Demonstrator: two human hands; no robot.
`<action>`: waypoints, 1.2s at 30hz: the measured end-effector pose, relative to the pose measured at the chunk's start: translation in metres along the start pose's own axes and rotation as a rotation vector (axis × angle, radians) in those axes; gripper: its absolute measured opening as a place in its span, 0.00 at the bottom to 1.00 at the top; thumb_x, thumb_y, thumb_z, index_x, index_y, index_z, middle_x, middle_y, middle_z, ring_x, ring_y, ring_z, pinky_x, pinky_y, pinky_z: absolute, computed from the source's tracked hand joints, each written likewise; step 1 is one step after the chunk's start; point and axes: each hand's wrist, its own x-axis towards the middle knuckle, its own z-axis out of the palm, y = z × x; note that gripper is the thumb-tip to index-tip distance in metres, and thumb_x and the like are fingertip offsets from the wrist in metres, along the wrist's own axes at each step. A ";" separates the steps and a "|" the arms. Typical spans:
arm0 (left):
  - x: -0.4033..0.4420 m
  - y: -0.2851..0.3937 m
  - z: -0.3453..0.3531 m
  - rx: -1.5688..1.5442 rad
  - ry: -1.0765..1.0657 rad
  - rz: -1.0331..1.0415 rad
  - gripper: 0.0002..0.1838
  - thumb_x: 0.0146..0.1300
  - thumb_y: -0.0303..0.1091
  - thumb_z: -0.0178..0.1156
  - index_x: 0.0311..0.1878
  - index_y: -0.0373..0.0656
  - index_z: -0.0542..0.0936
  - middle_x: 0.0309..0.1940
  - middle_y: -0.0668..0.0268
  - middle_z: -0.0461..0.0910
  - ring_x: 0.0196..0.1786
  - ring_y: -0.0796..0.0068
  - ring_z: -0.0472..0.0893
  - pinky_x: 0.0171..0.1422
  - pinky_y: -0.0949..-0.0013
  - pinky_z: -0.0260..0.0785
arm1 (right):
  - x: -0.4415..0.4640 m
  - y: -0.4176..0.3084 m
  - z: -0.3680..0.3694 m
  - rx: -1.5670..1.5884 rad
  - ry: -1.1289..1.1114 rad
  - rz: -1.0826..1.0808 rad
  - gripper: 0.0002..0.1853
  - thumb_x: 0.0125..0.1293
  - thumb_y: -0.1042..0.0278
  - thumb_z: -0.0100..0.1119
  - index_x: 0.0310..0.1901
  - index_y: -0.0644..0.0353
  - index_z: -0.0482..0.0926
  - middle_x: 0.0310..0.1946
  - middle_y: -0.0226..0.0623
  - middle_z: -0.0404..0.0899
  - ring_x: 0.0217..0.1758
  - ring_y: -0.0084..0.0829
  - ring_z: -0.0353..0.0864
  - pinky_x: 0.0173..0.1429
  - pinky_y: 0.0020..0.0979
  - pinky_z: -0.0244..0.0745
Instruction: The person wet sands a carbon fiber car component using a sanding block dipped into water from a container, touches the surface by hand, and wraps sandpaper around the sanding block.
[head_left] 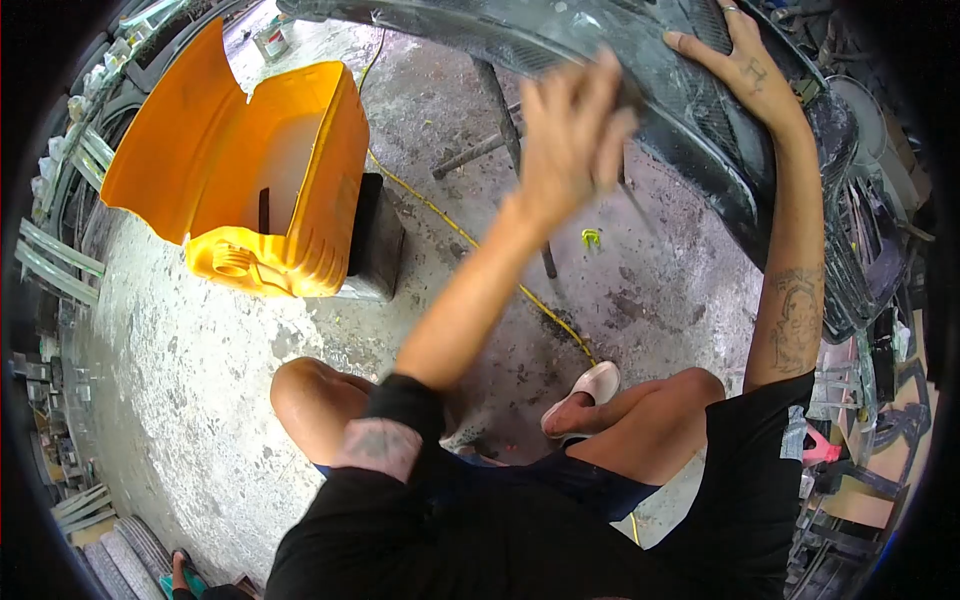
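Observation:
A dark car bumper [480,42] with mesh-patterned sections spans the top of the view, its surface wet or dusty in patches. My left hand [575,135] is at its lower edge, smeared by motion; whether something is between its fingers and the bumper cannot be made out. Farther right, my right hand [745,70] lies on the bumper with the thumb stretched out to the left. A ring shows on one finger, and the other fingertips run out of the frame.
A cut-open yellow jerrycan [335,200] holding cloudy liquid stands on a black box [378,240] to the left. A yellow hose [440,212] crosses the floor. Dark stand legs [497,110] are under the bumper. Tires [130,555] and stacked parts line the sides.

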 end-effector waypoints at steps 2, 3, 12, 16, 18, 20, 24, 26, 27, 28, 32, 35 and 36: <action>0.064 -0.050 -0.011 0.139 0.177 0.147 0.29 0.66 0.32 0.65 0.70 0.35 0.74 0.51 0.47 0.76 0.59 0.47 0.74 0.63 0.45 0.62 | -0.002 -0.006 0.001 0.042 0.021 0.001 0.58 0.58 0.40 0.77 0.82 0.61 0.56 0.78 0.61 0.60 0.83 0.54 0.58 0.86 0.43 0.53; 0.079 -0.044 -0.015 0.144 0.188 -0.043 0.27 0.71 0.34 0.63 0.70 0.34 0.74 0.54 0.47 0.74 0.58 0.48 0.73 0.64 0.48 0.63 | -0.003 -0.013 -0.003 0.037 -0.007 0.047 0.58 0.59 0.40 0.77 0.82 0.61 0.56 0.79 0.60 0.59 0.84 0.53 0.58 0.86 0.42 0.53; 0.064 -0.064 -0.007 0.057 0.161 0.127 0.22 0.65 0.32 0.66 0.61 0.38 0.78 0.49 0.46 0.75 0.55 0.44 0.73 0.63 0.43 0.62 | -0.001 -0.010 -0.003 0.040 -0.012 0.005 0.57 0.60 0.43 0.77 0.82 0.62 0.56 0.78 0.59 0.60 0.84 0.50 0.58 0.86 0.41 0.52; 0.048 -0.040 0.000 0.231 0.255 0.000 0.22 0.65 0.32 0.67 0.61 0.38 0.78 0.49 0.46 0.76 0.54 0.44 0.73 0.64 0.42 0.62 | -0.008 -0.022 -0.004 0.065 0.005 0.035 0.56 0.60 0.45 0.77 0.82 0.62 0.57 0.78 0.57 0.61 0.84 0.48 0.58 0.85 0.40 0.53; 0.004 -0.004 -0.001 0.064 0.122 -0.095 0.23 0.64 0.33 0.67 0.61 0.38 0.79 0.51 0.47 0.76 0.55 0.44 0.73 0.65 0.42 0.62 | -0.009 -0.021 -0.003 0.055 0.023 0.025 0.56 0.60 0.45 0.77 0.82 0.62 0.57 0.78 0.57 0.61 0.84 0.48 0.58 0.85 0.39 0.53; 0.000 -0.005 -0.006 -0.030 0.008 -0.057 0.26 0.64 0.33 0.67 0.65 0.38 0.77 0.51 0.46 0.76 0.55 0.43 0.73 0.65 0.41 0.61 | -0.006 -0.017 -0.001 0.051 0.034 0.007 0.56 0.60 0.45 0.77 0.82 0.62 0.57 0.78 0.57 0.61 0.84 0.48 0.58 0.85 0.39 0.54; 0.079 -0.058 -0.036 0.182 0.167 -0.213 0.25 0.75 0.36 0.61 0.70 0.32 0.74 0.53 0.41 0.73 0.56 0.43 0.73 0.64 0.49 0.66 | -0.005 -0.007 0.007 0.017 0.017 0.070 0.52 0.59 0.47 0.79 0.79 0.62 0.64 0.77 0.56 0.65 0.82 0.48 0.63 0.84 0.39 0.58; 0.072 -0.043 -0.031 0.160 0.141 -0.294 0.25 0.76 0.37 0.60 0.70 0.32 0.75 0.54 0.39 0.73 0.56 0.39 0.73 0.65 0.44 0.66 | 0.002 0.027 0.022 0.088 0.108 0.010 0.49 0.61 0.32 0.70 0.78 0.53 0.71 0.74 0.51 0.69 0.75 0.44 0.73 0.80 0.38 0.62; 0.031 -0.036 -0.007 0.212 0.183 -0.090 0.29 0.65 0.33 0.66 0.69 0.38 0.75 0.56 0.43 0.74 0.54 0.42 0.72 0.68 0.38 0.61 | 0.003 0.029 0.018 0.069 0.059 0.003 0.50 0.61 0.34 0.71 0.81 0.47 0.66 0.76 0.49 0.65 0.76 0.42 0.72 0.79 0.36 0.63; 0.014 -0.022 -0.004 0.214 0.183 -0.084 0.29 0.65 0.33 0.66 0.69 0.38 0.75 0.56 0.43 0.74 0.54 0.42 0.72 0.68 0.38 0.61 | 0.004 0.031 0.016 0.072 0.064 0.000 0.50 0.61 0.34 0.71 0.81 0.47 0.66 0.76 0.49 0.65 0.76 0.42 0.72 0.79 0.36 0.63; 0.064 -0.061 -0.025 0.206 0.198 0.097 0.27 0.69 0.35 0.67 0.69 0.38 0.78 0.54 0.47 0.76 0.57 0.45 0.76 0.66 0.45 0.68 | 0.003 0.023 0.014 0.083 0.048 -0.022 0.49 0.62 0.37 0.72 0.82 0.43 0.65 0.73 0.51 0.67 0.77 0.43 0.70 0.78 0.38 0.64; 0.114 -0.138 -0.030 0.259 0.192 -0.173 0.26 0.75 0.39 0.61 0.70 0.32 0.75 0.60 0.36 0.75 0.62 0.32 0.73 0.72 0.44 0.64 | 0.008 0.024 0.015 0.135 0.034 0.006 0.50 0.62 0.36 0.72 0.83 0.42 0.62 0.74 0.51 0.67 0.77 0.46 0.68 0.80 0.41 0.62; 0.119 -0.168 -0.036 0.314 0.181 -0.196 0.27 0.75 0.41 0.62 0.69 0.32 0.76 0.60 0.36 0.75 0.64 0.33 0.74 0.73 0.45 0.65 | 0.007 0.025 0.016 0.166 0.039 -0.014 0.50 0.62 0.36 0.72 0.83 0.42 0.62 0.74 0.51 0.67 0.77 0.46 0.68 0.80 0.41 0.62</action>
